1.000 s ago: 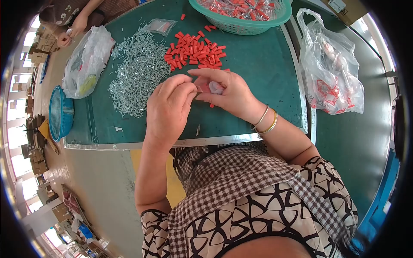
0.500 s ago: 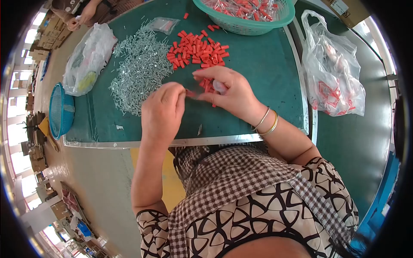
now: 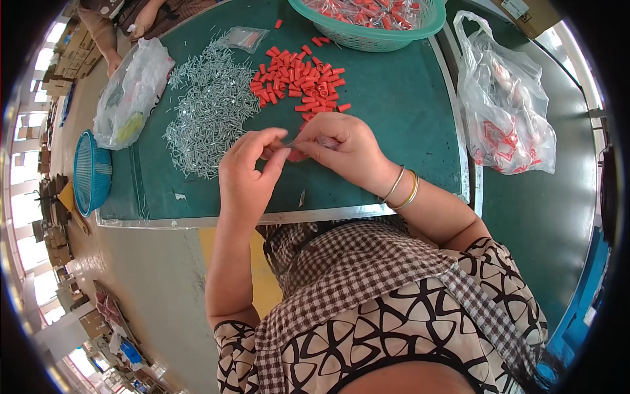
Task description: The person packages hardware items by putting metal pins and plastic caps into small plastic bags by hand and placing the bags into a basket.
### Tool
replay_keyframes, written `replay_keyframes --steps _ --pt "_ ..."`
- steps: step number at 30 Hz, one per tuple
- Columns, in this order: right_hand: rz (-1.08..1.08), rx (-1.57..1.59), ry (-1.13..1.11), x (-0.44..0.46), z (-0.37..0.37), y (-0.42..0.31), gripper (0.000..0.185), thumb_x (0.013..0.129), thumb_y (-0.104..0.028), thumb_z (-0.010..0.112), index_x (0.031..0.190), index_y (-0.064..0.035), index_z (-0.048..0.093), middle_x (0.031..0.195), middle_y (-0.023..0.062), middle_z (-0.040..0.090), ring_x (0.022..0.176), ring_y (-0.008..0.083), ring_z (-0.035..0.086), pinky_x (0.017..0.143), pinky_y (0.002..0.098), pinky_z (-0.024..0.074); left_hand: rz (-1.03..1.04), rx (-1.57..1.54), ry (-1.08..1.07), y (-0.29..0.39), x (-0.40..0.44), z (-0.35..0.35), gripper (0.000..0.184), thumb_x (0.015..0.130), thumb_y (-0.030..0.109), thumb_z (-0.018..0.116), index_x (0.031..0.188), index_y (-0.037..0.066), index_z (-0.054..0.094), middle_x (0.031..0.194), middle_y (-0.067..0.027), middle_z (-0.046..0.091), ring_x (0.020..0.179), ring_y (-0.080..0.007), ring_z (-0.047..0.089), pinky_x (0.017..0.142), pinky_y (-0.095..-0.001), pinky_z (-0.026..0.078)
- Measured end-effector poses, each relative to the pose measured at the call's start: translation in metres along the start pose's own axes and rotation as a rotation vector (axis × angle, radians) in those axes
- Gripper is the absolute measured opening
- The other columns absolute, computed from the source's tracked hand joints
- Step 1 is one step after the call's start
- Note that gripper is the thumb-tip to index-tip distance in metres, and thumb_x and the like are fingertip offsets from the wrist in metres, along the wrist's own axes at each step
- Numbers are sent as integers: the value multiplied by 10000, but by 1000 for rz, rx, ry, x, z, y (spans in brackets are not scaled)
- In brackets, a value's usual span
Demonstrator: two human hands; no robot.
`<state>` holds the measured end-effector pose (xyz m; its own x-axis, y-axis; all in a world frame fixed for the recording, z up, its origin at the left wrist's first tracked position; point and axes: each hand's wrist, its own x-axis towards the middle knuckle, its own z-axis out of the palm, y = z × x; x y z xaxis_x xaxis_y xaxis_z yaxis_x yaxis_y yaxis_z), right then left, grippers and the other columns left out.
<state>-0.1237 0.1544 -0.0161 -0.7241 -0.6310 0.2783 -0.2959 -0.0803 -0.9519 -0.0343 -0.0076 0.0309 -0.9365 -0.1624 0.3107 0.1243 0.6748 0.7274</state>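
My left hand [image 3: 246,164] and my right hand [image 3: 348,146] meet above the front of the green table, thumbs and fingers pinched on a small clear plastic bag [image 3: 289,142]. A bit of red shows just below the fingertips; whether it is inside the bag I cannot tell. More crumpled clear plastic [image 3: 328,142] is tucked in my right palm. Just beyond the right hand spreads a heap of red plastic sleeves [image 3: 298,75]. Left of it is a large pile of small silver screws or nails [image 3: 210,111]. A flat filled bag [image 3: 246,39] lies at that pile's far edge.
A green basket [image 3: 374,41] full of bagged red pieces stands at the back. White plastic bags lie at the left edge [image 3: 134,92] and on the right-hand surface [image 3: 505,111]. A blue basket [image 3: 92,172] sits at far left. Another person's hands [image 3: 141,20] show top left.
My hands have come together at the fingertips, and the left fingers have opened out from a tighter curl onto the clear plastic. At top left, the other person's arm has reached toward the white bag.
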Motion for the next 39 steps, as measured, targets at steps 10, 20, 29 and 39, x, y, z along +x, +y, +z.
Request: replay_keyframes --steps 10,20,29,39 --pt "-43 -50 -38 0 -3 -6 71 789 -61 719 857 -51 704 717 20 584 609 128 489 565 285 414 29 -57 -13 -4 -1 4 139 764 -92 674 863 -9 625 808 -70 635 673 -161 611 619 -269 489" --pt "-3 38 -52 2 -6 -6 29 794 -38 700 819 -35 686 731 10 592 647 103 514 585 273 421 -89 -110 -67 -11 -8 -10 85 804 -73 632 859 -17 600 795 -37 595 702 -105 569 652 -232 463" --pt "15 182 551 49 -71 -32 162 896 -182 675 916 -22 697 828 16 681 646 72 602 570 222 492 -285 -369 129 -36 -29 -15 46 875 -26 639 917 -9 631 813 5 592 695 -55 553 631 -195 454" --pt "383 1059 26 39 -46 -1 456 904 2 545 1350 31 455 954 84 645 739 131 565 708 284 487 -346 -485 107 -20 -47 9 89 897 16 625 974 -16 655 790 -10 609 688 -67 565 647 -204 462"
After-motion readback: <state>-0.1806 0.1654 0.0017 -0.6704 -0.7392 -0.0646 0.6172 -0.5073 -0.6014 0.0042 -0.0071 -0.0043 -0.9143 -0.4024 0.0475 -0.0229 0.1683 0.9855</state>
